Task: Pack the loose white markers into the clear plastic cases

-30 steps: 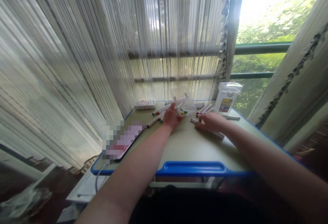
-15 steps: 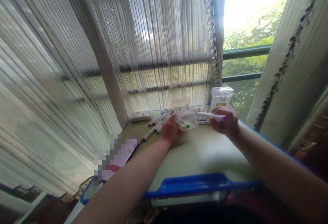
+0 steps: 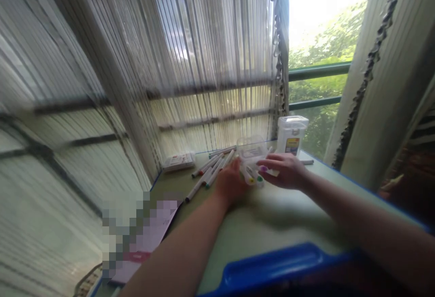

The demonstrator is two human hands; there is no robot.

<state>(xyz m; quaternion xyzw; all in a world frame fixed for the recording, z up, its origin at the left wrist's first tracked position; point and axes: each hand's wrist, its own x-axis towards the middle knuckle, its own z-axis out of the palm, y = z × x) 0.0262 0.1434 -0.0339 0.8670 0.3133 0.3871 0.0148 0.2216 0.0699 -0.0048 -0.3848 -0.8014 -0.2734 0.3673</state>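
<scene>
My left hand (image 3: 231,181) is closed around the near left side of a clear plastic box (image 3: 252,151) with its lid raised. Inside lie a yellow-ended marker (image 3: 251,180) and a green-ended marker (image 3: 260,179). My right hand (image 3: 285,171) is at the box's right side, its fingers and thumb on a purple-ended marker (image 3: 263,169). Most of that marker is hidden, so how far it lies inside the box is unclear. Left of my left hand, several loose white markers (image 3: 214,172) lie scattered.
An upright clear container (image 3: 292,135) with a label stands at the back right. A flat case (image 3: 179,161) lies back left, and a partly pixelated device (image 3: 152,229) nearer. Blue trim (image 3: 272,265) edges the table (image 3: 251,233). Curtains (image 3: 204,61) hang behind it.
My right hand took up the purple-ended marker right of the box and carried it left to the box. My left hand kept hold of the box. The view shifted.
</scene>
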